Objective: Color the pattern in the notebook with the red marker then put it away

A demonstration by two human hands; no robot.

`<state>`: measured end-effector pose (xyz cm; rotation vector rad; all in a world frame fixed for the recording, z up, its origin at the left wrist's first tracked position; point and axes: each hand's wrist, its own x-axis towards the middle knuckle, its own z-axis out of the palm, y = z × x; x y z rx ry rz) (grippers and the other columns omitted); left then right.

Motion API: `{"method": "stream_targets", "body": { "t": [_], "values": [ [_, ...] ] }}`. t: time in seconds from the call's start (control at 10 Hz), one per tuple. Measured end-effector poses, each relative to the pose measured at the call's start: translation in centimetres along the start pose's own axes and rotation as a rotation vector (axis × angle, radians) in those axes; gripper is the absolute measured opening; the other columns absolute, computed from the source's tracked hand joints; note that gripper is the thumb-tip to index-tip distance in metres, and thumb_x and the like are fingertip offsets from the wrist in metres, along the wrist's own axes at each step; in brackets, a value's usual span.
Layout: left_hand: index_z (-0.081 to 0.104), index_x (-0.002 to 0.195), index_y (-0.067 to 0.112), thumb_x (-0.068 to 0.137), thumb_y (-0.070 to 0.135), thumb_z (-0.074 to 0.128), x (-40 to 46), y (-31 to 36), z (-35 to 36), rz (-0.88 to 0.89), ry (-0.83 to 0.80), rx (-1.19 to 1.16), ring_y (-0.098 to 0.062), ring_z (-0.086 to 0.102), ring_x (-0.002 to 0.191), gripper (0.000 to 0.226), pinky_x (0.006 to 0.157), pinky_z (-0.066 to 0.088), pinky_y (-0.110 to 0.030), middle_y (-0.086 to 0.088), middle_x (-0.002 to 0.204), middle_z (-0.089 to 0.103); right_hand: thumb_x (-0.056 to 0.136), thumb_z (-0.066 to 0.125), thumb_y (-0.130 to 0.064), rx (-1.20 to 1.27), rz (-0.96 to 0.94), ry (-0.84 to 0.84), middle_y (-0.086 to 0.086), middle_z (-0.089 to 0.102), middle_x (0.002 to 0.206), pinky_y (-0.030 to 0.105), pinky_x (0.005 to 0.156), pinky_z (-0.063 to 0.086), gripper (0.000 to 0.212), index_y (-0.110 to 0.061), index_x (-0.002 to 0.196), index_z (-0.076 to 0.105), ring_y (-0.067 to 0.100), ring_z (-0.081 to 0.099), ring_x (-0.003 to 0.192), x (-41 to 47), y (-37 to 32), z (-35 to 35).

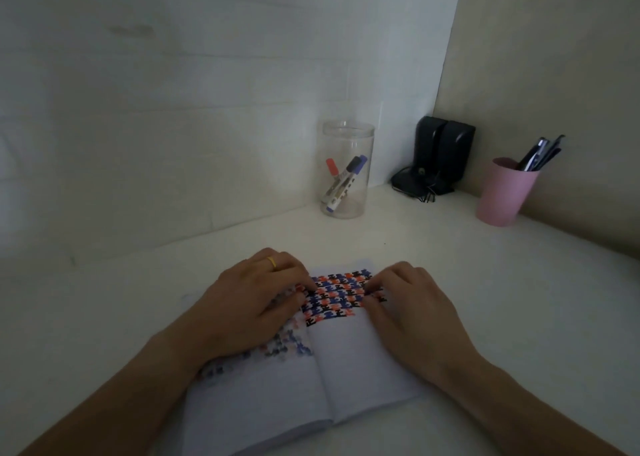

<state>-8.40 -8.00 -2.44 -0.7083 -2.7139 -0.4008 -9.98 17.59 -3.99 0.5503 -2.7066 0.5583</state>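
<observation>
An open notebook [346, 369] lies on the white desk in front of me. Its right page carries a pattern [341, 298] of red, blue and black shapes; fainter shapes show on the left page. My left hand [256, 303], with a gold ring, rests flat on the left page, fingertips at the pattern's left edge. My right hand [412, 313] presses on the right page, fingertips at the pattern's right edge. Neither hand holds a marker. The red marker [332, 171] stands in a clear jar [348, 169] behind the notebook, beside a black and a blue marker.
A pink cup [504, 195] with dark pens stands at the right by the wall. A pair of black speakers [440, 157] with cables sits in the corner. The white desk [104, 317] meets walls at the back and right.
</observation>
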Motion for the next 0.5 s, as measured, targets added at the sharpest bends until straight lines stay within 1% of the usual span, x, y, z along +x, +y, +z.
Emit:
{"method": "stream_targets", "body": {
  "t": [0.1, 0.4, 0.5],
  "values": [
    [0.062, 0.122, 0.037, 0.098, 0.046, 0.037, 0.1, -0.3, 0.3, 0.0, -0.036, -0.004, -0.004, 0.05, 0.12, 0.036, 0.097, 0.048, -0.033, 0.016, 0.13, 0.06, 0.095, 0.056, -0.038, -0.001, -0.013, -0.005, -0.006, 0.063, 0.113, 0.03, 0.089, 0.049, 0.02, -0.026, 0.107, 0.067, 0.016, 0.056, 0.104, 0.1, 0.2, 0.2],
    [0.063, 0.124, 0.036, 0.099, 0.046, 0.036, 0.2, 0.1, -0.1, 0.005, -0.051, -0.024, -0.005, 0.05, 0.119, 0.038, 0.096, 0.049, -0.034, 0.015, 0.128, 0.062, 0.097, 0.054, -0.038, 0.029, 0.018, -0.022, -0.006, 0.062, 0.12, 0.028, 0.092, 0.047, 0.022, -0.027, 0.113, 0.066, 0.015, 0.055, 0.11, 0.3, -0.1, -0.2],
    [0.064, 0.124, 0.035, 0.1, 0.045, 0.037, 0.2, 0.1, -0.2, 0.005, -0.053, -0.034, -0.005, 0.05, 0.121, 0.037, 0.097, 0.048, -0.034, 0.014, 0.128, 0.062, 0.098, 0.055, -0.037, 0.096, 0.021, 0.067, -0.006, 0.063, 0.12, 0.03, 0.093, 0.048, 0.023, -0.026, 0.115, 0.067, 0.014, 0.056, 0.111, 0.7, -0.6, -1.0]
  ]
}}
